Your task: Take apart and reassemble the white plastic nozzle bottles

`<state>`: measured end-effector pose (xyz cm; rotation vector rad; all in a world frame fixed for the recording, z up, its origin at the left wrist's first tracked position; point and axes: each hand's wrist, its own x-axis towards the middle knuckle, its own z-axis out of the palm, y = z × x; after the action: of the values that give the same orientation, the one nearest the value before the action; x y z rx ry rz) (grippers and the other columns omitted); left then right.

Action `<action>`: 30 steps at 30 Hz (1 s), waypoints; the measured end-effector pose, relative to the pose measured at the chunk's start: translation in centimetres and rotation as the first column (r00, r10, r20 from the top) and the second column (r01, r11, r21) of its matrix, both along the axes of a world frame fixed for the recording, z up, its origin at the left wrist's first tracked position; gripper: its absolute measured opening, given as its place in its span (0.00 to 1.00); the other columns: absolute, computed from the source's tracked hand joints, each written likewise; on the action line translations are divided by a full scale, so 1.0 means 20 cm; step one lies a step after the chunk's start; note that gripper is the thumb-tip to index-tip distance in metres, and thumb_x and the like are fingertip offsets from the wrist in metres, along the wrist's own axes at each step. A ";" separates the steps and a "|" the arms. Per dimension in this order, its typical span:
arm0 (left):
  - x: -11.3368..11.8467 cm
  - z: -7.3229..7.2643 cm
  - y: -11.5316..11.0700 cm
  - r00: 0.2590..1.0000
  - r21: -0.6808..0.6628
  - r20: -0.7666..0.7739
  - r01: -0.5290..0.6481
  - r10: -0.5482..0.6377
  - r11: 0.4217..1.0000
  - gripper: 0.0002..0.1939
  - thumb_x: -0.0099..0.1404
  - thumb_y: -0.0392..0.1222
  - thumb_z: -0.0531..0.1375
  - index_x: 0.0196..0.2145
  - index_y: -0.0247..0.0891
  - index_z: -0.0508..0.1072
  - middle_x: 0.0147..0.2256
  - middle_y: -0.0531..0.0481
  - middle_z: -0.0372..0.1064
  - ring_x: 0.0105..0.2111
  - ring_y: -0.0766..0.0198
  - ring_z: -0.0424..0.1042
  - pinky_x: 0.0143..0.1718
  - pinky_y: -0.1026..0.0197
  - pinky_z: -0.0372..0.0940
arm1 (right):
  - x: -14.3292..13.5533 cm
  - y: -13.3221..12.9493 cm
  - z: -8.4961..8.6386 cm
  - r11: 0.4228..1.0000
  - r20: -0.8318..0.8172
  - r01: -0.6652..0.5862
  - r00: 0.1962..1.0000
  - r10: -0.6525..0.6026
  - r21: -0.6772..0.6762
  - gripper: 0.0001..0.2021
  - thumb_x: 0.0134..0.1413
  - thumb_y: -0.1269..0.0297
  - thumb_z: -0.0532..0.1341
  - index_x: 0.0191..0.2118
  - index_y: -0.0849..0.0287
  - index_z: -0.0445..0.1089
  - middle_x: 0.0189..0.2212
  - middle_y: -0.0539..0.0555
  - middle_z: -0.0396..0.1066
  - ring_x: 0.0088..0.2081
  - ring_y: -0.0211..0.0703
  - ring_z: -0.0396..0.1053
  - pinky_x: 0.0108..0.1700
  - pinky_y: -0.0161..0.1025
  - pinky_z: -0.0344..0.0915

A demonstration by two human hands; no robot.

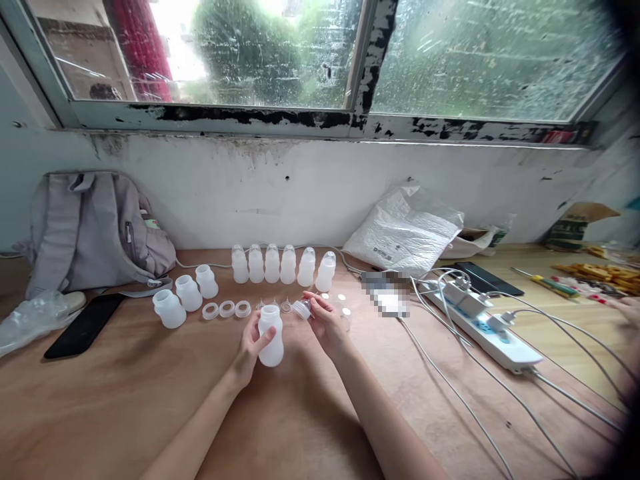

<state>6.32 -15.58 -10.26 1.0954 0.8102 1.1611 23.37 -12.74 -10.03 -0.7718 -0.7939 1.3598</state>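
My left hand (249, 348) is wrapped around an open, frosted white baby bottle (271, 343) that stands nearly upright. Between the fingertips of my right hand (327, 323) is a bottle nipple in its collar ring (301, 309), tilted and apart from the bottle's mouth. Just behind the held bottle lie a few clear nipples (285, 305), partly hidden. Left of them are three white collar rings (227, 309) in a row and three open bottles (189, 293). Several capped bottles (271, 264) form a line at the back. Small clear domed caps (346, 318) sit beside my right hand.
A grey backpack (95, 230), a black phone (84, 325) and a clear plastic bag (35, 320) are on the left. To the right are a silvery bag (405, 230), a power strip (487, 330) with trailing cables, and a screwdriver (553, 287). Another person's hand (625, 310) shows at the right edge.
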 end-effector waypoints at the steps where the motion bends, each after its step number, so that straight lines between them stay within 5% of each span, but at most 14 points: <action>1: -0.01 -0.01 0.02 0.997 0.059 -0.030 -0.066 0.068 0.996 0.21 0.51 0.49 0.61 0.40 0.36 0.63 0.36 0.47 0.66 0.36 0.61 0.67 0.35 0.64 0.61 | 0.00 0.00 -0.01 1.000 0.008 0.006 1.000 -0.006 0.002 0.12 0.40 0.60 0.64 0.34 0.56 0.72 0.31 0.52 0.69 0.34 0.40 0.64 0.37 0.37 0.59; 7: -0.07 -0.08 0.11 0.904 0.330 -0.354 -0.117 0.238 0.937 0.24 0.48 0.46 0.64 0.42 0.36 0.62 0.40 0.45 0.64 0.40 0.58 0.65 0.43 0.58 0.59 | -0.02 0.00 -0.02 0.999 0.080 -0.031 0.996 0.029 0.016 0.10 0.42 0.60 0.63 0.33 0.57 0.73 0.30 0.51 0.68 0.33 0.38 0.63 0.36 0.36 0.58; 12: -0.10 -0.03 0.08 0.773 0.540 -0.515 -0.043 0.371 0.841 0.26 0.47 0.41 0.63 0.45 0.41 0.62 0.44 0.46 0.62 0.45 0.56 0.62 0.48 0.55 0.54 | -0.03 -0.02 -0.02 0.998 0.134 -0.056 0.990 0.051 0.038 0.10 0.42 0.60 0.63 0.33 0.57 0.73 0.31 0.52 0.68 0.32 0.38 0.62 0.34 0.35 0.57; 16: -0.13 0.05 0.05 0.754 0.541 -0.542 -0.025 0.371 0.841 0.33 0.44 0.42 0.65 0.49 0.42 0.60 0.45 0.46 0.60 0.45 0.55 0.61 0.47 0.55 0.56 | -0.02 -0.02 -0.01 0.997 0.159 -0.061 0.986 0.054 0.043 0.10 0.42 0.60 0.63 0.33 0.58 0.73 0.29 0.51 0.67 0.30 0.37 0.62 0.32 0.34 0.57; 19: -0.15 0.11 0.04 0.719 0.553 -0.583 0.010 0.379 0.833 0.26 0.48 0.44 0.62 0.46 0.42 0.64 0.43 0.47 0.62 0.41 0.56 0.63 0.44 0.56 0.58 | -0.02 -0.02 -0.01 0.998 0.162 -0.053 0.986 0.045 0.045 0.10 0.42 0.61 0.63 0.33 0.58 0.73 0.29 0.52 0.67 0.30 0.37 0.62 0.32 0.34 0.57; 24: -0.22 0.23 0.11 0.534 0.526 -0.767 0.209 0.354 0.824 0.14 0.52 0.45 0.57 0.39 0.41 0.67 0.36 0.50 0.66 0.34 0.61 0.66 0.36 0.60 0.61 | 0.00 -0.02 -0.01 0.999 0.189 -0.037 0.981 0.031 0.031 0.11 0.42 0.59 0.63 0.33 0.57 0.73 0.29 0.52 0.67 0.30 0.37 0.62 0.31 0.34 0.57; 30: -0.40 0.47 0.38 0.288 0.580 -0.804 0.183 0.521 0.794 0.17 0.51 0.50 0.57 0.37 0.40 0.67 0.35 0.50 0.69 0.36 0.60 0.67 0.38 0.62 0.60 | 0.00 -0.02 -0.02 1.000 0.197 -0.025 0.980 0.022 0.015 0.12 0.40 0.59 0.63 0.32 0.58 0.73 0.26 0.52 0.67 0.29 0.37 0.62 0.30 0.34 0.58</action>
<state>-1.59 -7.93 -0.93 2.4238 1.6100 0.8300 23.41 -13.21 -10.49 -0.8956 -0.9712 1.3088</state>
